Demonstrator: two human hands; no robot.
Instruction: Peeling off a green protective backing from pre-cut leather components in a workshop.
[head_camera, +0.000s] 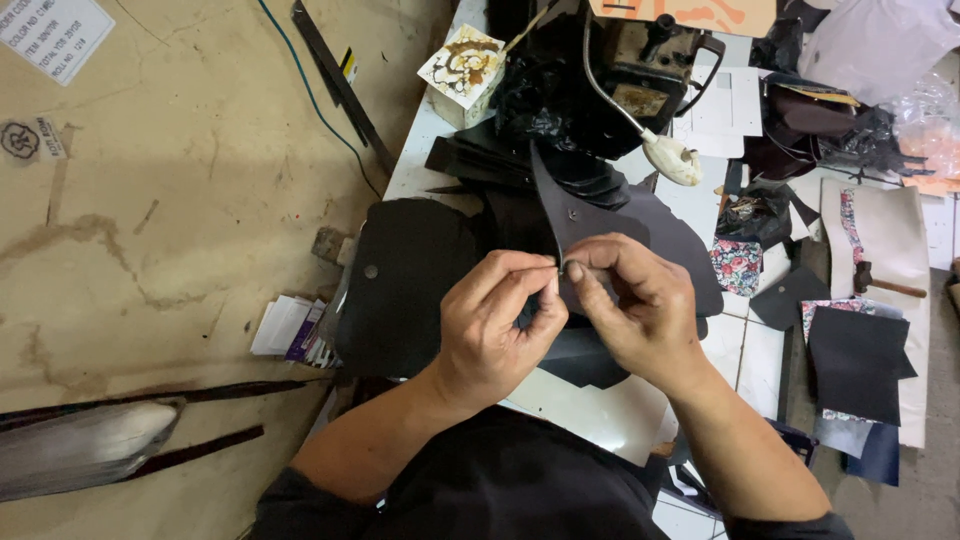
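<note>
My left hand (497, 325) and right hand (640, 310) are bare: no gloves, no rings, no watch or band at either wrist. My forearms are uncovered too, broad and sturdy. My dark sleeves are pushed up to about the elbows, bunched at the bottom edge of the view. My fingers (520, 272) are thick, with short, plain nails. My clothing below is dark, nearly black.

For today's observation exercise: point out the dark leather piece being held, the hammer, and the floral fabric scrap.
dark leather piece (590, 222), head view, upper flat face.
hammer (864, 279), head view, dark head.
floral fabric scrap (736, 266), head view, centre.
</note>
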